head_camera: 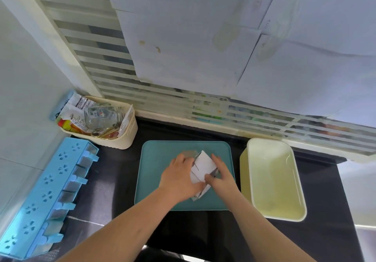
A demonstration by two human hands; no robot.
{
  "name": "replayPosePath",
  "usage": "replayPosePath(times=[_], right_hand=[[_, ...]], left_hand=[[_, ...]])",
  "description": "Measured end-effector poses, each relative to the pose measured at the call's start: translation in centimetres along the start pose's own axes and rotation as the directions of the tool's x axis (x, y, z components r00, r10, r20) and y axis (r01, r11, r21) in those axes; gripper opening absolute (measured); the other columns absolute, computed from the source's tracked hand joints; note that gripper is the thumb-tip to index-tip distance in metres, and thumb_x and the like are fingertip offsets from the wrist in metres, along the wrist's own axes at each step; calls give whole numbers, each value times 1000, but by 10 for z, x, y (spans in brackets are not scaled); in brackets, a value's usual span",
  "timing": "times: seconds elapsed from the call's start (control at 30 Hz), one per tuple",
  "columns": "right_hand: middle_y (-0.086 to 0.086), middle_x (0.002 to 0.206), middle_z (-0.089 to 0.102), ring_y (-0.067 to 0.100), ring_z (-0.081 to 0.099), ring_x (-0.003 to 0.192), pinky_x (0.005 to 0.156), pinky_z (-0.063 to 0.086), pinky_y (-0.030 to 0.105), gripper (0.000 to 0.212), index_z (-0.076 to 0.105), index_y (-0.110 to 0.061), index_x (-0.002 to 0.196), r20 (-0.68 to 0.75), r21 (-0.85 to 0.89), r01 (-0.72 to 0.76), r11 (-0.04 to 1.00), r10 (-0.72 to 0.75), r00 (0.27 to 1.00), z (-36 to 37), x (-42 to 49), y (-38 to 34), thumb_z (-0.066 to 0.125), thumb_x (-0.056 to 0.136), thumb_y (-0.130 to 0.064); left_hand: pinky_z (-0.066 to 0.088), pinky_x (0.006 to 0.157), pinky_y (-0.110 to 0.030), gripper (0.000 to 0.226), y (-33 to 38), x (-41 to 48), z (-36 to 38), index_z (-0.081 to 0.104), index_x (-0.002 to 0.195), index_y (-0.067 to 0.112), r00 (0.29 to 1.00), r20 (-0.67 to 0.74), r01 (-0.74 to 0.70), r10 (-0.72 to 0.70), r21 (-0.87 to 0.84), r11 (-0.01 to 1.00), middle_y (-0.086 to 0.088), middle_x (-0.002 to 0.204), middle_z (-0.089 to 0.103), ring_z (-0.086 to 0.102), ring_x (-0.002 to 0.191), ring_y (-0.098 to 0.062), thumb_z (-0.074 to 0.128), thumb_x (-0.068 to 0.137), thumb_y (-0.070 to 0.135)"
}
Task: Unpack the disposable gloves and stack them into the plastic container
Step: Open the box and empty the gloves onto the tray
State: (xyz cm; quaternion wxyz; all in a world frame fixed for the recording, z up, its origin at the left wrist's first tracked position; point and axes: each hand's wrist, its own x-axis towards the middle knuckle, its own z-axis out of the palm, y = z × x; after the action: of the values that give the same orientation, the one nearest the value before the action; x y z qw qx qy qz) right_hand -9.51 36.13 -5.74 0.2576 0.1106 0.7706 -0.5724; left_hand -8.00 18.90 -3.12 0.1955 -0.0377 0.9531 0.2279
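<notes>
Black countertop (122,182) runs along a wall covered with white paper sheets (203,38), some stained, above a band of frosted striped glass (114,72). A white tiled wall closes the corner on the left. On the counter lies a teal tray (154,170), and over its middle both hands work on a white glove packet (204,165). The left hand (179,177) lies flat and spread on the packet's left side, pressing it down, while the right hand (220,175) has its fingers curled on the packet's right edge, pinching it. Whether any glove is already out cannot be told. Just right of the tray, close beside it, stands the pale yellow plastic container (252,182), lidless, its inside looking bare. In the back left corner sits a cream basket (126,139) stuffed with wrappers and a clear glass jar. Along the left edge of the counter lies a long light blue rack (38,204) with flower-shaped cut-outs and a row of small compartments
</notes>
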Motion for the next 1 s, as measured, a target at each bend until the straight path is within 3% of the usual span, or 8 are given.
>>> replayPosePath(times=[0.13, 0.3, 0.4, 0.5, 0.67, 0.8, 0.87, 1.0], right_hand=[[-7, 141, 58, 21, 56, 135, 107, 50, 30, 69, 48, -34, 145, 51, -159, 27, 987, -19, 999, -3, -3, -8, 71, 87, -5], [-9, 150, 38, 12, 47, 135, 105, 48, 26, 113, 15, -35, 167, 78, -278, 93, 956, -74, 994, 1, -3, 6, 86, 82, -19], [-8, 155, 44, 13, 48, 139, 113, 49, 37, 89, 24, -34, 166, 4, -319, 137, 938, -143, 990, 4, -5, 5, 76, 94, -24], [-8, 154, 52, 13, 54, 136, 116, 48, 38, 59, 40, -32, 160, -103, -37, 27, 999, -31, 994, 6, -11, -2, 63, 105, -36], [-3, 109, 67, 16, 65, 102, 102, 58, 45, 30, 59, -20, 124, -197, 220, -208, 953, 252, 947, -3, -11, -9, 43, 112, -43], [5, 117, 69, 29, 69, 106, 95, 62, 49, 31, 54, -24, 136, -172, 383, -299, 874, 385, 907, -1, -2, 3, 58, 108, -35], [5, 121, 68, 30, 69, 108, 93, 63, 50, 49, 48, -27, 146, -193, 424, -296, 856, 405, 894, 2, 1, 7, 67, 102, -36], [9, 125, 63, 32, 63, 115, 99, 59, 52, 55, 51, -21, 140, -46, 493, -447, 746, 536, 843, 2, -1, 10, 69, 98, -51]], left_hand=[[49, 103, -42, 82, 10, -1, 11, 32, 152, 30, 998, 5, -63, 63, 31, 998, 5, 142, 37, 42, 131, -23, 68, 81, 51], [38, 116, -39, 74, 0, -4, 12, 35, 151, 27, 979, -22, -203, 202, -123, 971, 6, 147, 33, 30, 145, -22, 67, 84, 28], [33, 121, -39, 88, -7, -6, 5, 23, 159, 31, 966, -13, -255, 257, -195, 947, 11, 155, 25, 17, 153, -16, 71, 85, 37], [39, 117, -34, 83, -14, -9, -4, 28, 158, 29, 970, -56, -244, 238, -203, 948, 13, 149, 30, 33, 141, -12, 70, 86, 35], [40, 104, -21, 66, -24, -21, -26, 45, 150, 31, 966, -239, -185, 104, -346, 920, 21, 144, 41, 46, 124, 1, 56, 88, 11], [39, 108, -35, 40, -42, -25, -38, 67, 130, 25, 934, -326, -105, 149, 148, 983, 6, 131, 60, 52, 126, -21, 64, 91, 15], [28, 119, -45, 64, -40, -26, -37, 56, 144, 26, 963, -223, -54, 154, 400, 915, -4, 151, 48, 42, 139, -31, 75, 83, 18], [32, 120, -40, 78, -15, -21, -26, 30, 159, 29, 974, -24, -205, 226, 333, 920, 1, 168, 17, 20, 151, -27, 64, 92, 10]])
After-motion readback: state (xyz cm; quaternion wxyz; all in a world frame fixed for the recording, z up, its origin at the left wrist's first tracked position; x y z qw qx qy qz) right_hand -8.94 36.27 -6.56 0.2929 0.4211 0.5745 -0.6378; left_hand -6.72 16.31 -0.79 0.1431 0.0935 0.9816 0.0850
